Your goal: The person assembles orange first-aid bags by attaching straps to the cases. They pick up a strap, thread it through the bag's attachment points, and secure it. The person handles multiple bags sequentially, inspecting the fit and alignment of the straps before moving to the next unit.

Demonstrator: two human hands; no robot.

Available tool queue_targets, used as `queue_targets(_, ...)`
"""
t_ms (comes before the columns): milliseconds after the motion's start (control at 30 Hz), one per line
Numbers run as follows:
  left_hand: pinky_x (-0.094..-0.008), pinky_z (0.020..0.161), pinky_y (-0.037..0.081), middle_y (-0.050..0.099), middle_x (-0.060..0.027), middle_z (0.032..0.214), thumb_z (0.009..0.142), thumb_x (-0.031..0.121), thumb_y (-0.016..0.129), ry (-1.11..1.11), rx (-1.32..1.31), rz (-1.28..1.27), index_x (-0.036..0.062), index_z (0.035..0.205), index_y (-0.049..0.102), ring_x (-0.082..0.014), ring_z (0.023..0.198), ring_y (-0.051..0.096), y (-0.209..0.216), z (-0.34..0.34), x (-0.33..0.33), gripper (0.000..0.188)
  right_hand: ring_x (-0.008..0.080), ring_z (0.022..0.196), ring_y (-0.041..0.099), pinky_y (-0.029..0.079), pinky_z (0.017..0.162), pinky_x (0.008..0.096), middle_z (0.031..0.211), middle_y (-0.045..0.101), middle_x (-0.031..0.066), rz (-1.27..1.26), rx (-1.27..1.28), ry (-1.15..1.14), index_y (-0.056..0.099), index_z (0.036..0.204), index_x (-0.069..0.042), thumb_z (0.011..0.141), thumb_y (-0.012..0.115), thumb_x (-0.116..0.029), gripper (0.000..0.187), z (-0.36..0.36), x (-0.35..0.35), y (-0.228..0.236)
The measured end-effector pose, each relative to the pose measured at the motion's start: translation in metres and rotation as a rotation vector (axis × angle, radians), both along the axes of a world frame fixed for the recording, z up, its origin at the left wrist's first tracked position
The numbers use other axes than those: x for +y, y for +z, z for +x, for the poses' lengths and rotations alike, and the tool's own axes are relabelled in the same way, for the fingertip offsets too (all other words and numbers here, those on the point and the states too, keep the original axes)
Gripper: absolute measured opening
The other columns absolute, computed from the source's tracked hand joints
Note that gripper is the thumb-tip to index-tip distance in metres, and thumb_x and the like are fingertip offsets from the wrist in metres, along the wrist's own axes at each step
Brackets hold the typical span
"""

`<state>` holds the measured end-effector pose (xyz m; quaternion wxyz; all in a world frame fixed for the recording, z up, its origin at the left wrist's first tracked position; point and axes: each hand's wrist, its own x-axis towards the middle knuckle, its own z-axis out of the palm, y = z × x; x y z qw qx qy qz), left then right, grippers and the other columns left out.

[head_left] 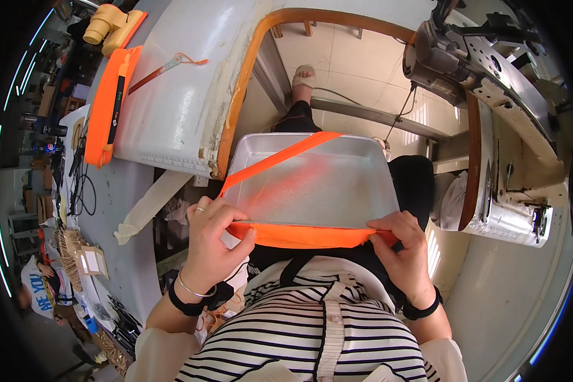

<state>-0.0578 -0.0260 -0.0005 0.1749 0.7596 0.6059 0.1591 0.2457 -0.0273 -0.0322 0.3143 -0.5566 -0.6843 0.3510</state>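
Observation:
A shallow silver metal tray [312, 184] rests across my lap. Along its near rim runs a strip of bright orange fabric [305, 235]. My left hand [218, 235] pinches the fabric at the near left corner, thumb below and fingers over the rim. At the near right corner, my right hand [401, 245] grips the other end between thumb and fingers. An orange strap [280, 159] slants over the tray from its left side to the far rim. How the strap joins the fabric is hidden near my left hand.
A white worktable [191, 89] with a brown-edged cutout lies ahead and left. On it are an orange fabric bundle [111, 105], a thin tool with an orange loop [162, 70] and a yellow tape dispenser [111, 25]. A sewing machine [477, 70] stands at right. Another person [41, 290] is far left.

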Motion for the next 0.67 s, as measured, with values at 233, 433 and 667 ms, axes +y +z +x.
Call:
queue_targets(233, -0.041, 0.091, 0.033, 0.057, -0.006, 0.11, 0.066, 0.007, 0.067, -0.083, 0.192, 0.267, 0.0106, 0.103, 0.063, -0.0256, 0.097, 0.053, 0.012, 0.016, 0.009, 0.037, 0.0226, 0.069, 0.053, 0.04, 0.068, 0.0312, 0.079, 0.063, 0.005, 0.04, 0.024, -0.038, 0.068, 0.088, -0.006, 0.069, 0.069, 0.003, 0.021, -0.006, 0.007, 0.009)
queue_targets(433, -0.0341, 0.077, 0.048, 0.058, -0.0047, 0.099, 0.072, 0.007, 0.061, -0.486, 0.07, 0.309, 0.015, 0.12, 0.062, -0.0217, 0.087, 0.058, -0.006, 0.02, 0.022, 0.049, 0.0226, 0.071, 0.054, 0.041, 0.07, 0.0314, 0.08, 0.064, 0.0053, 0.011, 0.046, -0.056, 0.068, 0.089, -0.005, 0.069, 0.069, 0.003, 0.021, -0.006, 0.005, 0.014)
queue_targets(667, -0.0319, 0.071, 0.049, 0.056, -0.0025, 0.092, 0.07, 0.011, 0.063, -0.506, 0.027, 0.416, 0.0161, 0.119, 0.064, -0.0199, 0.081, 0.057, -0.015, 0.019, 0.026, 0.049, 0.0227, 0.072, 0.054, 0.041, 0.072, 0.0312, 0.081, 0.065, 0.0058, -0.021, 0.063, -0.061, 0.069, 0.09, -0.005, 0.07, 0.069, 0.003, 0.022, -0.004, 0.003, 0.016)
